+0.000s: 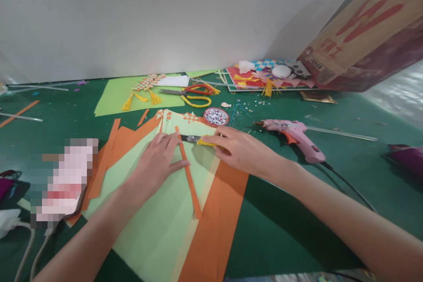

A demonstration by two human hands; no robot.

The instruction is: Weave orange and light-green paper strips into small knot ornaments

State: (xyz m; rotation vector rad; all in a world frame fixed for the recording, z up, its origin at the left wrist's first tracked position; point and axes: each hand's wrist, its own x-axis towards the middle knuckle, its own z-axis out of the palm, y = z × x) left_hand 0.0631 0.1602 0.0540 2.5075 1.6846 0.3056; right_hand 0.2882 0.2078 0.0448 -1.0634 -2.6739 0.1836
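Observation:
My right hand (236,147) is wrapped round the yellow handle of a craft knife (206,141), its dark blade pointing left. The blade reaches a narrow orange paper strip (190,180) near the strip's far end. My left hand (161,154) lies over the strip, fingertips by the blade and thumb spread lower down, both touching it. Beneath is a pale green paper sheet (148,220), resting over orange paper (228,194). Small orange-and-white woven paper pieces (191,117) sit at the sheet's far edge.
Right of my hands lies a pink glue gun (294,134) with a cable. Scissors (188,92), a round tin of small pieces (216,116) and a tasselled woven piece (148,83) are farther back. A blurred phone (68,180) lies left; a paper bag (360,31) stands right.

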